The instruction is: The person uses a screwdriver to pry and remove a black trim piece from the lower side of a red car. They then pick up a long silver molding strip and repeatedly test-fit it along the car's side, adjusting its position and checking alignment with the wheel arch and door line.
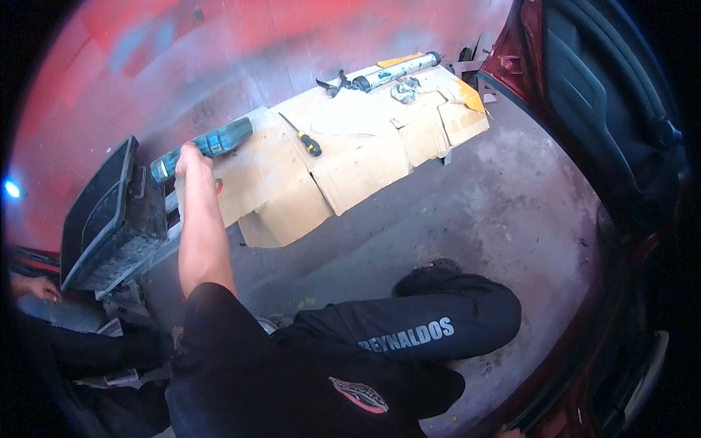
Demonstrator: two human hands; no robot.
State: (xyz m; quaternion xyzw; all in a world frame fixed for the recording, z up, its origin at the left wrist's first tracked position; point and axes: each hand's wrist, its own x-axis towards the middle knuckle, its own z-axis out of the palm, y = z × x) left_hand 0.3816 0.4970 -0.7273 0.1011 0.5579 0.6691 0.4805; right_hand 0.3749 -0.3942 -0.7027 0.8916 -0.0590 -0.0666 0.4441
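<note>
Far on the left, another person's hand [45,290] hangs near a big black bin [98,212]. The bin is tipped on its side a bit. Just right of it is a long blue-green tool [221,140], lying at the left end of some flat brown cardboard [358,164]. The left hand [191,157] is right on top of this tool, curled around its left half. Most of the fingers are hidden. The tool pokes out on both sides of the hand, more on the right.

Next comes a yellow and black screwdriver [310,144], lying on the cardboard, apart from the hand. Farther right is a long silver tube gun [400,71], with a crumpled silvery scrap [405,90] beside it. Only a bit of the right hand [510,432] shows at the bottom edge, so I cannot tell if it holds something. On the far right stands a dark car door [602,109].
</note>
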